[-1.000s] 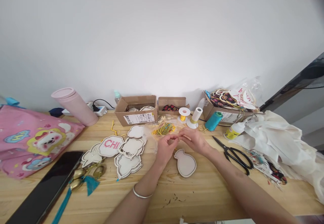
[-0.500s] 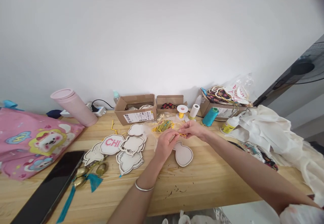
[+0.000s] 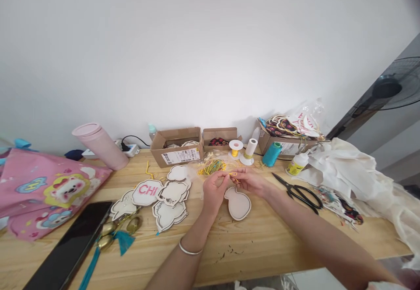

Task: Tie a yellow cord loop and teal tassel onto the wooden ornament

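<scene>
My left hand (image 3: pixel 214 190) and my right hand (image 3: pixel 251 180) meet above the wooden table (image 3: pixel 249 242), fingertips pinched together on a thin yellow cord (image 3: pixel 232 175). Just below them lies a pale wooden gourd-shaped cutout (image 3: pixel 238 203), flat on the table. A tangle of yellow and green cord (image 3: pixel 212 166) sits right behind my hands. A pile of pale cutouts (image 3: pixel 167 196), one lettered "CHI" in pink (image 3: pixel 146 190), lies to the left of my left hand.
Black scissors (image 3: pixel 300 191), a glue bottle (image 3: pixel 297 165), a teal thread cone (image 3: pixel 272 154) and white spools (image 3: pixel 243 149) stand right. Cardboard boxes (image 3: pixel 177 146) line the wall. A pink tumbler (image 3: pixel 100 146), pink bag (image 3: pixel 46 191), dark phone (image 3: pixel 70 246) and teal tassel with bells (image 3: pixel 110 239) lie left. White cloth (image 3: pixel 354 172) is heaped far right.
The view shifted slightly. My hands stay pinched together over the gourd cutout, drawing the yellow cord a little; the scissors, hidden half a second ago, show again.
</scene>
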